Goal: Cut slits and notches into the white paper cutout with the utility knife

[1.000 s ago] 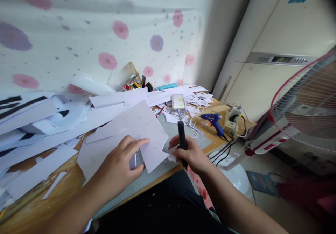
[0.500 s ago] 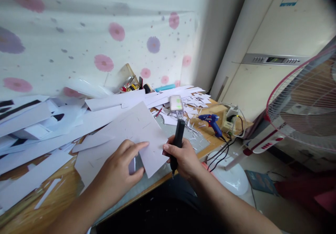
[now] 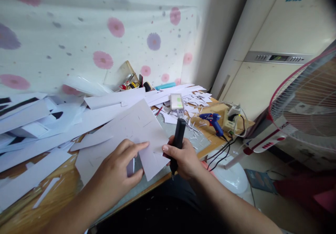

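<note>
The left hand [image 3: 122, 164] is partly open, thumb and forefinger spread apart, the forefinger's tip resting on a white sheet [image 3: 136, 125]; its other fingers are hidden, so whether they grip anything cannot be told. The sheet lies at an angle over a grey mat [image 3: 202, 141], near the front edge of the wooden table [image 3: 68, 176]. The right hand [image 3: 183, 155] is closed around a black pen-shaped tool [image 3: 179, 136], which stands tilted, its metal tip pointing down at the table's front edge. That thumb reaches to the sheet's right side; whether it pinches the paper is unclear.

Toward the table's right edge lies a blue glue gun [image 3: 214, 122], with a socket block [image 3: 229, 122] just beside it. Small white scraps [image 3: 199, 99] cover the far right corner. Along the back edge sit a blue roll [image 3: 165, 86] and a cluster of tools [image 3: 131, 84]. Long white strips [image 3: 39, 150] spread over the left part.
</note>
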Tool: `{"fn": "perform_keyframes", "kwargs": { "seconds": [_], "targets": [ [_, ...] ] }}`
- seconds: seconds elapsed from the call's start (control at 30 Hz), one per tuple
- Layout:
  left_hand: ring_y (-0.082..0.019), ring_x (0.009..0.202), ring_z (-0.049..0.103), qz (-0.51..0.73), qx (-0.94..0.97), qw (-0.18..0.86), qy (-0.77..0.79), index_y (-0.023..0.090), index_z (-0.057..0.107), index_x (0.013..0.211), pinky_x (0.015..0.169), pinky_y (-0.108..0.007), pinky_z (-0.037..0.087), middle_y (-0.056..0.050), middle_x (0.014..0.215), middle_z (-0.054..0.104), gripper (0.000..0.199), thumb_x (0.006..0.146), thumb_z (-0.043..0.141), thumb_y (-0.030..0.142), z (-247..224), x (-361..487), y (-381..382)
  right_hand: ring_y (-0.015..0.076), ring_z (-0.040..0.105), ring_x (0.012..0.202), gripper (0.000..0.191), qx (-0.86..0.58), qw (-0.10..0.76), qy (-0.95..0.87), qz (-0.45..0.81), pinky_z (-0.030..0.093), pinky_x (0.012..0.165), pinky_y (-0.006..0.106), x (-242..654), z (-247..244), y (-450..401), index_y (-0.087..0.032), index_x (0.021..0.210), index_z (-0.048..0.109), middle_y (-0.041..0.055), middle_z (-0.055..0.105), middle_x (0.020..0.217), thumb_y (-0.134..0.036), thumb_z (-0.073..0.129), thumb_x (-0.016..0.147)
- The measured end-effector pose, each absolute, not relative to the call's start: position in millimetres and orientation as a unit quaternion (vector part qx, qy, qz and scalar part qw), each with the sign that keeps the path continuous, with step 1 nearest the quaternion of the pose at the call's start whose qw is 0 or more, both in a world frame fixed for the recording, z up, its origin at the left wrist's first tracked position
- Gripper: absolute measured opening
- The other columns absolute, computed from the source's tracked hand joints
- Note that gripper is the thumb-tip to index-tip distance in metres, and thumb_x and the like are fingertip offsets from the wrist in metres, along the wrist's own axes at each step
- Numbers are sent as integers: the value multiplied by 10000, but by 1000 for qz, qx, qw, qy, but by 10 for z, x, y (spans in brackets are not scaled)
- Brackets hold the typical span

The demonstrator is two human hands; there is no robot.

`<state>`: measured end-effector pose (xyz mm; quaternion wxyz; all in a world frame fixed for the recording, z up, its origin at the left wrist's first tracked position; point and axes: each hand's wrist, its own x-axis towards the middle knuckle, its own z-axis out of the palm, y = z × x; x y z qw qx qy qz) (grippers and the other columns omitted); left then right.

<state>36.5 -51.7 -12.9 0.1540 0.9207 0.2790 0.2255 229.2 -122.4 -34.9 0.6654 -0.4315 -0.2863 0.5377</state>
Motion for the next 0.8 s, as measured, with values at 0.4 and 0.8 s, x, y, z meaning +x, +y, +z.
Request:
{"fn": "perform_keyframes", "kwargs": {
  "seconds": [0.4, 0.8],
  "targets": [
    [-164, 844, 543, 250, 903, 165, 307, 351, 517, 1236, 748, -298, 474, 15, 915, 504, 481, 782, 504, 194, -22, 384, -599, 87, 527, 410, 280, -380, 687, -289, 548, 427, 384, 193, 2250, -324, -1242, -167, 633, 616, -29, 590, 522, -338, 827, 562],
    [-170, 966, 548, 242, 898, 142, 339, 394, 462, 1326, 822, -279, 445, 14, 1039, 524, 507, 840, 504, 254, 133, 348, -657, 139, 530, 677, 357, -463, 741, -397, 279, 439, 595, 249, 2752, -425, -1152, -168, 729, 715, 32, 606, 728, -511, 634, 790]
  ]
}}
